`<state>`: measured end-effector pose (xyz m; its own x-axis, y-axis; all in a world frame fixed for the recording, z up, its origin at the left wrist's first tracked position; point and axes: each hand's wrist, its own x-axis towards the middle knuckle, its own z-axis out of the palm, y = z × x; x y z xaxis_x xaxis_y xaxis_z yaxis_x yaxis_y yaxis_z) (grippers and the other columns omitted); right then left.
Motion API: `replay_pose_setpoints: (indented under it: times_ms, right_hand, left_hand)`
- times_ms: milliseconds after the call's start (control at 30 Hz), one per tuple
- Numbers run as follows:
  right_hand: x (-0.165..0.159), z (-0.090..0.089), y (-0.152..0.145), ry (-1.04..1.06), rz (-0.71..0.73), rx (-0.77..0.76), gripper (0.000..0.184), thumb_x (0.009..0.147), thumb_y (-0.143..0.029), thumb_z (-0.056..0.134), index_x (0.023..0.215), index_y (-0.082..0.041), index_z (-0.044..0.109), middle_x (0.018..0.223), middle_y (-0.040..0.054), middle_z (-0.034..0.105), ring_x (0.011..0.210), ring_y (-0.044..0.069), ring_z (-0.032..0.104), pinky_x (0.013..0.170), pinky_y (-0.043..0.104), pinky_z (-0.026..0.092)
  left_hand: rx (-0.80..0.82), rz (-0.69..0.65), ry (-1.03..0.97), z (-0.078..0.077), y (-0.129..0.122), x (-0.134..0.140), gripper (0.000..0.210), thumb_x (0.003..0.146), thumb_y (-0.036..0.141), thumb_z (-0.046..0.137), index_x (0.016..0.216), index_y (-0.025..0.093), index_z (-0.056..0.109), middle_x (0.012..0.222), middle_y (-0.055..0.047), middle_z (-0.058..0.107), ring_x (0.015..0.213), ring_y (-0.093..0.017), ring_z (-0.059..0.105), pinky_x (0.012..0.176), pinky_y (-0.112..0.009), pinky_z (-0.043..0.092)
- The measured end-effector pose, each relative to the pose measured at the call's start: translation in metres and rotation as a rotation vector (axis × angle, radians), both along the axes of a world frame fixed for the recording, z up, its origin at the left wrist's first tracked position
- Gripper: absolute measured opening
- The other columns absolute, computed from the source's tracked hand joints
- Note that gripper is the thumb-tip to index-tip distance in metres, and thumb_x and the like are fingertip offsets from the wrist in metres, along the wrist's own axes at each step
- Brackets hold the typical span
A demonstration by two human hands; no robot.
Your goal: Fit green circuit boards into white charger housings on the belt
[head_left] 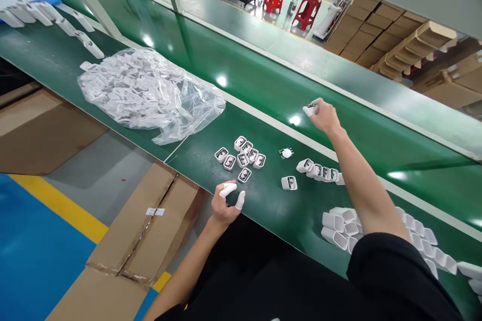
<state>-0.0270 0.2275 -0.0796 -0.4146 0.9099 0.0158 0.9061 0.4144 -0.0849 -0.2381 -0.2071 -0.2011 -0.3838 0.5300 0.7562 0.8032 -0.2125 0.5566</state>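
My left hand [226,204] is at the near edge of the green bench, white finger cots on two fingertips. Its thumb and forefinger are apart with nothing between them. Just beyond lies a white plastic housing [244,175] with electronics inside, near a cluster of similar filled housings [243,160]. My right hand [323,116] is raised over the far side, its finger cots pinched on a small dark part [311,106], too small to make out. Between the hands lie a small green circuit board [286,153] with a white round piece, a single filled housing [289,183] and a row of filled housings [317,170].
A clear plastic bag [150,93] full of white parts spreads over the bench at left. Empty white housings [335,230] stand grouped near my right arm. Cardboard boxes [150,225] stand below the near edge. A raised green ledge [256,80] runs along the back.
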Motion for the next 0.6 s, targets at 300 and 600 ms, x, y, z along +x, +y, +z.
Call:
replay_pose_setpoints:
  times_ms: [300,600]
  right_hand:
    - [0.093,0.039,-0.203,0.319,0.038,0.07,0.047,0.105,-0.067,0.066,0.124,-0.025,0.073,0.095,0.0066,0.077,0.076,0.025,0.068,0.076,0.038,0.051]
    - [0.078,-0.035,-0.358,0.033,-0.261,0.048,0.034,0.115,-0.049,0.054,0.126,-0.021,0.07,0.113,0.0164,0.079,0.091,0.036,0.074,0.064,0.04,0.034]
  left_hand:
    - [0.086,0.056,-0.062,-0.004,-0.006,0.005,0.018,0.104,0.03,0.072,0.114,0.024,0.059,0.107,-0.004,0.062,0.094,-0.023,0.08,0.081,-0.043,0.072]
    - [-0.262,-0.424,-0.203,0.033,-0.011,0.097,0.026,0.105,0.029,0.075,0.127,0.024,0.064,0.117,-0.009,0.068,0.108,-0.024,0.074,0.096,-0.044,0.068]
